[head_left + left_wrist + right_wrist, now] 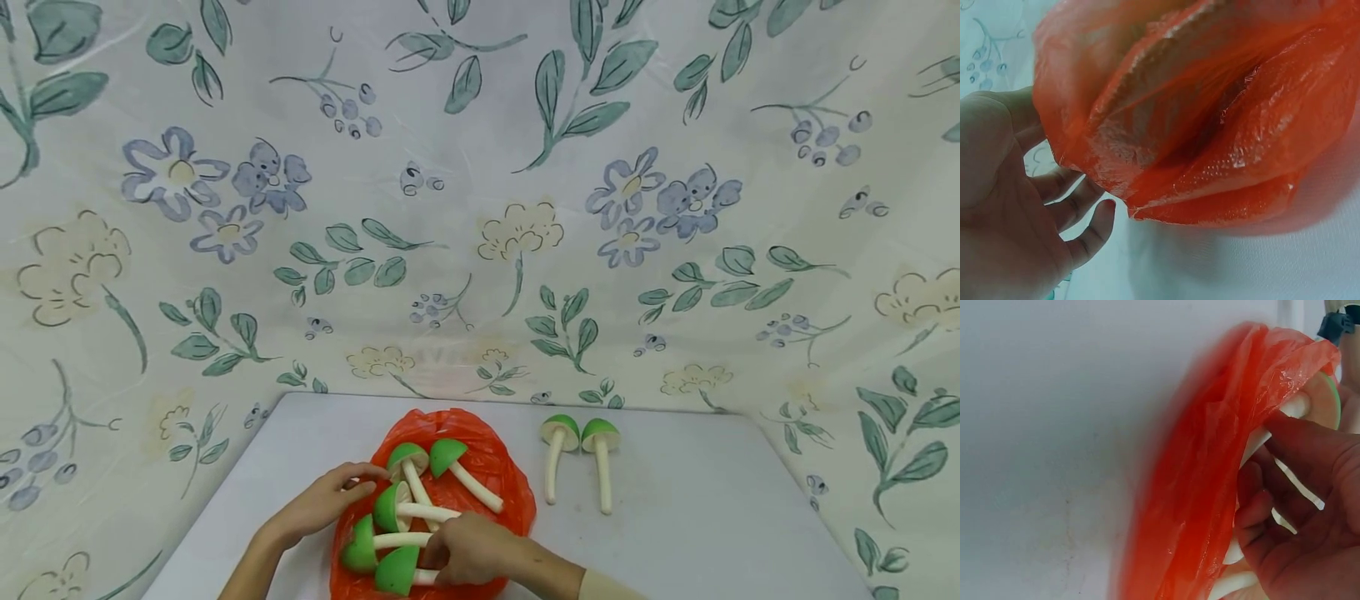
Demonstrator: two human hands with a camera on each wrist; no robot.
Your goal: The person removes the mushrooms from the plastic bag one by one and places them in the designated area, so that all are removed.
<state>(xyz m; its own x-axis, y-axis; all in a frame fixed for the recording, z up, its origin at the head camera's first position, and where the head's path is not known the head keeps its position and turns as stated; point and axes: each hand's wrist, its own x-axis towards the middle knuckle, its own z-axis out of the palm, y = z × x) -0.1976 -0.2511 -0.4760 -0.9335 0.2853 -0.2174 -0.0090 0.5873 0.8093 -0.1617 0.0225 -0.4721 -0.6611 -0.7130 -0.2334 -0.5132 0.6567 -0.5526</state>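
Observation:
A red plastic bag (517, 492) lies spread on the table, with several green-capped, white-stemmed toy mushrooms on it. My right hand (476, 550) pinches the stem of the nearest toy mushroom (396, 571) between thumb and fingers. In the right wrist view that stem passes under the thumb (1291, 428), close to the bag's raised edge. At the bag's left side is my left hand (322, 500), fingers loosely bent, fingertips right by the rim and the upper left mushroom (407, 460). The left wrist view shows the relaxed fingers (1094, 231) beside the crumpled red plastic.
Two more toy mushrooms, a left one (560, 433) and a right one (601, 437), lie side by side on the white table (675, 500), right of the bag. A floral cloth (465, 250) hangs behind the table and along its sides.

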